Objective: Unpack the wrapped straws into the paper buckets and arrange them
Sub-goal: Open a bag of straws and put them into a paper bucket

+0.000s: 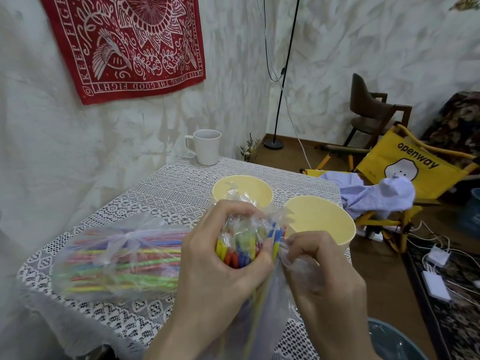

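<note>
My left hand (215, 258) grips a bundle of coloured straws (240, 246) held upright in front of me, still partly inside clear plastic wrap. My right hand (319, 268) pinches the loose plastic wrap (279, 258) at the bundle's right side. Two yellow paper buckets stand just beyond my hands, one further back (242, 189) and one to the right (320, 219); both look hollow inside. A second wrapped pack of straws (119, 261) lies flat on the lace tablecloth to my left.
A white mug (206, 146) stands at the table's far edge by the wall. The table's right edge drops to a floor with a yellow folding chair (415, 165), a blue shirt (374, 193), cables and chargers (436, 281). A blue bowl rim (397, 339) shows at lower right.
</note>
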